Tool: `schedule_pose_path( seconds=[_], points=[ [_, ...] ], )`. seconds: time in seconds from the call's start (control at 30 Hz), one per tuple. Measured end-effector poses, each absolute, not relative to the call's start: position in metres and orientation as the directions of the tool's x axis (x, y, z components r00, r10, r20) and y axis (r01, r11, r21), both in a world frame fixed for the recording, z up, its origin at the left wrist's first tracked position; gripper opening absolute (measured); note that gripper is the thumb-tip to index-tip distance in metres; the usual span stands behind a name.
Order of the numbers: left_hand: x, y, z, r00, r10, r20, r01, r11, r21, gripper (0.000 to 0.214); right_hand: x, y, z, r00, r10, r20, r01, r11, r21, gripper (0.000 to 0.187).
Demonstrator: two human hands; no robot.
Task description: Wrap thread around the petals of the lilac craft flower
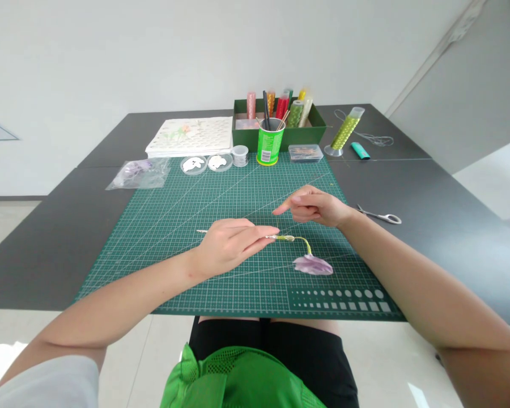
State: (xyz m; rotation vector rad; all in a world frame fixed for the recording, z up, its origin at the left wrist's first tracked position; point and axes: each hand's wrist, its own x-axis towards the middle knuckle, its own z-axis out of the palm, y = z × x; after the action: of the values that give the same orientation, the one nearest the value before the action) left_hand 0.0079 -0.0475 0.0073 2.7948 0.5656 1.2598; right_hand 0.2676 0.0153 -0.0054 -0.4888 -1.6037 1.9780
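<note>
Left hand (229,243): centre of the frame, fingers closed on the stem of a purple flower (313,264); the bloom hangs to the right of the fingertips, lower right of centre, over a green cutting mat (187,198).
Right hand (312,205): right of centre, above the flower, index finger reaching left, other fingers curled; whether it pinches anything cannot be told.
Green box (306,135): top centre, containing upright spools (283,106) in pink, orange, red, green, yellow and cream.
Green can (268,148): in front of the box, holding dark rods and thin wooden sticks.
Left dish (194,173) and right dish (228,163): round, clear, upper centre-left, each with white pieces.
Tub (239,156): small, round, pale-lidded, beside the right dish; contents unclear.
Clear case (305,160): right of the can, with small brownish items inside.
Plastic bag (155,175): upper left, with something purple inside.
Scissors (386,217): right side, beyond the right wrist.
</note>
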Motion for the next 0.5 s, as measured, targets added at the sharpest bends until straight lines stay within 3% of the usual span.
schedule_pose_path(
  seconds=[0.5],
  points=[
    [0.0073,-0.0454,0.0032,0.579,0.32,0.75,0.311,-0.937,0.159,0.013,0.2643,0.0168,-0.01,-0.812,0.583,-0.016,-0.071,-0.127,-0.989,0.032]
  ],
)
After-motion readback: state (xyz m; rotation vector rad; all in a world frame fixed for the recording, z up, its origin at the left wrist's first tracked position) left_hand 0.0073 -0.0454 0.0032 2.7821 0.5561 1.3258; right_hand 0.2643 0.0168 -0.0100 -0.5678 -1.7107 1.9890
